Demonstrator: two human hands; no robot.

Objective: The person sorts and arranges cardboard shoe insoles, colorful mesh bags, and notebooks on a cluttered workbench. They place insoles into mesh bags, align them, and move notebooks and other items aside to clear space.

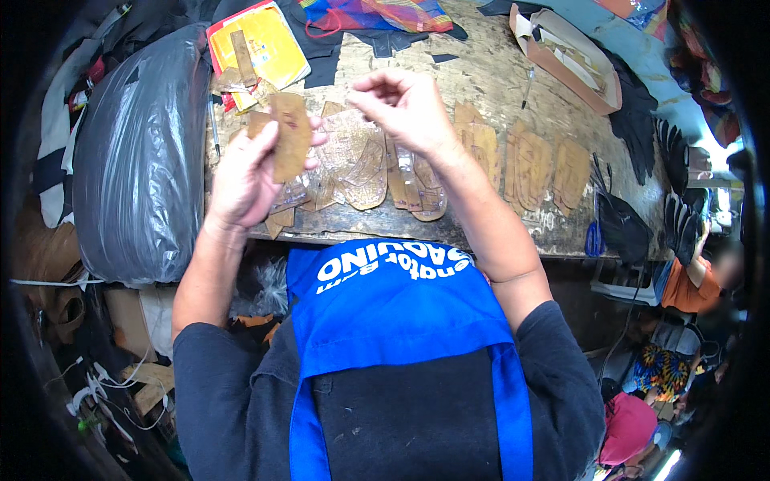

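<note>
One brown, round-ended flat piece (290, 148), up in the left hand (249, 180)!
Thumb and fingers pinch it, dark reddish marks on its face; to its right the right hand (411, 110) curls, fingertips close together, whether on anything I can't tell; between the hands, glossy brown pieces (358, 172) overlap on worn, scarred wooden table (449, 76).

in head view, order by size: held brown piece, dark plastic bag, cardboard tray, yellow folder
1. Dark plastic bag
2. Cardboard tray and yellow folder, too alike to rank
3. Brown piece in the left hand
</note>
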